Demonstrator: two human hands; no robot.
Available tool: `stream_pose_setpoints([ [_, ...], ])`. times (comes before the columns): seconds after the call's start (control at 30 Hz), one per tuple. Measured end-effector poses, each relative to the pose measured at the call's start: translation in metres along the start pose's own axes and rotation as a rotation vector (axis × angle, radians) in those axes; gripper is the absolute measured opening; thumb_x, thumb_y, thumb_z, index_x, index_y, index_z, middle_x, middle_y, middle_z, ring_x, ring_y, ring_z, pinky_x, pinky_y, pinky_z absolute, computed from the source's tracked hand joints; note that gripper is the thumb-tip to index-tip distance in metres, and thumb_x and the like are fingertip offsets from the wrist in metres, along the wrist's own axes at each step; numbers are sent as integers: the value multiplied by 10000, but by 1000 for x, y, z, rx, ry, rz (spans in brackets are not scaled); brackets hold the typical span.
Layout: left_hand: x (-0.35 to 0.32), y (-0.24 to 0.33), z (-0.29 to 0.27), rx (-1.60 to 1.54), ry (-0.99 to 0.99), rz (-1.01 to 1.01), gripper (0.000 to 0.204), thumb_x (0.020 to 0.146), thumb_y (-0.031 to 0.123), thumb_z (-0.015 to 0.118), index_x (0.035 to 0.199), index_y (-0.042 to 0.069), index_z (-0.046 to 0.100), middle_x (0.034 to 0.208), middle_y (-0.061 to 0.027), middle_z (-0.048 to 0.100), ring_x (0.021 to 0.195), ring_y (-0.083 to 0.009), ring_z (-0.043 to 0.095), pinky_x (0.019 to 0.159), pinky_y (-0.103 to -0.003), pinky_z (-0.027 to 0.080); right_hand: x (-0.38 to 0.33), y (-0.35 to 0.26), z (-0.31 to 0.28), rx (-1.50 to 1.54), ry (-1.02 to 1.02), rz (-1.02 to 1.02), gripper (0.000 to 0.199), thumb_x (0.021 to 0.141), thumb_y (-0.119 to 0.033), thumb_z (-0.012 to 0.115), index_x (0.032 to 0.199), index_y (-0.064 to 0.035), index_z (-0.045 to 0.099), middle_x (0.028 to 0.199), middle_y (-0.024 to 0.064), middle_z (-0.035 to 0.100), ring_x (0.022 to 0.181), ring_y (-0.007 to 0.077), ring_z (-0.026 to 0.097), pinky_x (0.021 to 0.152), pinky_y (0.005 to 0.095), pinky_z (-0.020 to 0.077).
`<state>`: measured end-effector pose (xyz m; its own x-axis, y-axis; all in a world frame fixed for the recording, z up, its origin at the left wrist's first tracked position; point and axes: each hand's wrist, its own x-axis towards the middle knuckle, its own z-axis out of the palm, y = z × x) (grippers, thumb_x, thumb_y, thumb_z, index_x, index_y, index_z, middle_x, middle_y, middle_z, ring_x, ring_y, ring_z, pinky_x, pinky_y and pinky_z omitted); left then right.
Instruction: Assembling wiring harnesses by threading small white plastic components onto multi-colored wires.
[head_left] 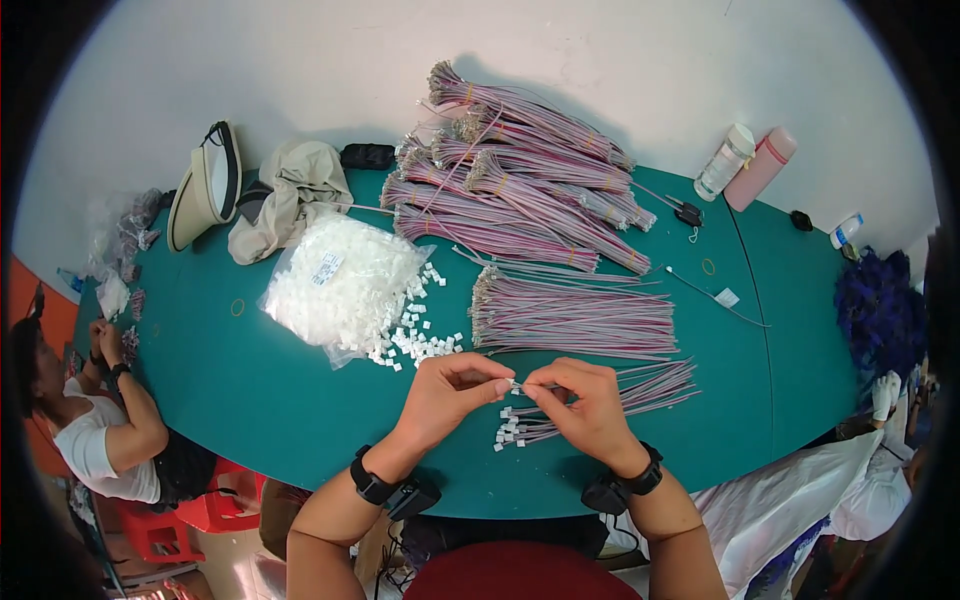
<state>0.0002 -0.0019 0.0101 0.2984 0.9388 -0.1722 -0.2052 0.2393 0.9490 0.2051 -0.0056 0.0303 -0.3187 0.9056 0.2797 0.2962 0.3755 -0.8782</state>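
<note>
In the head view, seen from above, the person's two hands meet fingertip to fingertip over the near side of a green table [210,400]. The left hand [445,398] pinches one small white connector [514,388] between thumb and forefinger; the right hand [583,402], just beside it, is closed in a pinch on what looks like one thin cable [521,387], mostly hidden behind the fingers. The step in hand appears to be joining these two, and the move seems to call for lining up the cable end with the connector and pressing it home; whether it is seated is too small to tell. Partly under the right hand lies one small bunch [655,390] of cables ending in white connectors, perhaps a dozen or more, overlapping. Beyond it is one wide batch [580,315] of pink and grey cables, far too many to count, and behind that one pile [540,150] of banded bundles, at least six. Left of these sits one clear bag [345,280] of white connectors, dozens of loose ones [430,346] scattered at its right edge. Farther out stand two bottles, one white [725,162] and one pink [762,170]; one visor [205,185] is at the back left, and one co-worker [115,430] sits at the far left.
</note>
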Motion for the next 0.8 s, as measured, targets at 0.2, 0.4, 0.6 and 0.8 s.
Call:
stream_pose_setpoints([
  [0.2,0,2,0,17,-13,-2,134,836,-14,715,969,-23,710,901,-69,697,793,-116,656,732,-233,533,-1,0,-1,-6,-16,34,54,838,-43,697,880,-8,692,748,47,651,556,87,542,487,220,406],
  [0.4,0,0,0,59,-21,32,126,834,-11,720,959,-22,712,902,-71,697,796,-119,659,737,-234,539,0,-3,-3,5,-56,85,52,841,-43,691,872,-2,685,733,40,644,549,76,524,485,214,396],
  [0.6,0,2,-1,72,-28,-22,133,841,-5,714,973,-23,706,903,-71,698,801,-121,661,738,-238,539,-1,-2,-2,30,-54,112,52,838,-36,692,872,2,685,724,30,642,555,62,510,485,209,385],
  [0.8,0,1,-1,55,-50,-25,144,845,3,713,986,-23,701,900,-70,698,801,-121,661,742,-239,537,-2,-1,-3,64,-58,161,51,837,-33,695,871,5,685,724,29,642,558,57,506,485,208,382],
])
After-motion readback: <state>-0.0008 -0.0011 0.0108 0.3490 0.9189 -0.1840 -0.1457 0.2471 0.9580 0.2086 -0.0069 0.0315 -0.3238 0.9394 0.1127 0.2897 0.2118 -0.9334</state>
